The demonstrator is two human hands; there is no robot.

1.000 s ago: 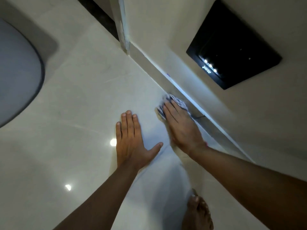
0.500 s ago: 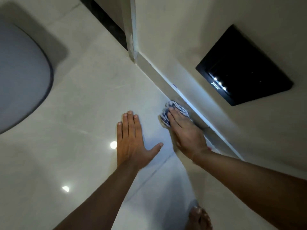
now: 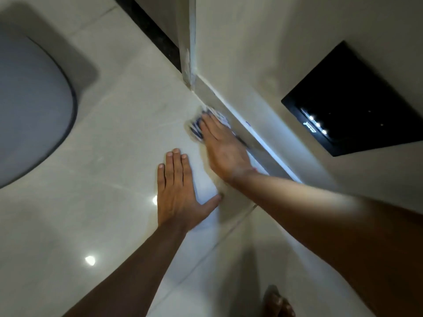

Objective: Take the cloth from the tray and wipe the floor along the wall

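Observation:
A blue-and-white patterned cloth (image 3: 198, 128) lies bunched on the glossy cream floor (image 3: 119, 138), right against the skirting of the wall (image 3: 251, 65). My right hand (image 3: 223, 145) presses flat on top of the cloth, fingers pointing toward the wall corner, and covers most of it. My left hand (image 3: 176, 191) rests palm down on the floor just beside the right wrist, fingers spread and holding nothing. The tray is not in view.
A wall corner post (image 3: 188, 42) stands just beyond the cloth, with a dark floor strip (image 3: 151, 30) behind it. A black glossy panel (image 3: 352, 99) is set into the wall at right. A grey rounded object (image 3: 29, 106) fills the left edge. A bare foot (image 3: 278, 304) shows at the bottom.
My right hand has slid the cloth forward along the skirting toward the wall corner. The left hand has stayed planted on the floor.

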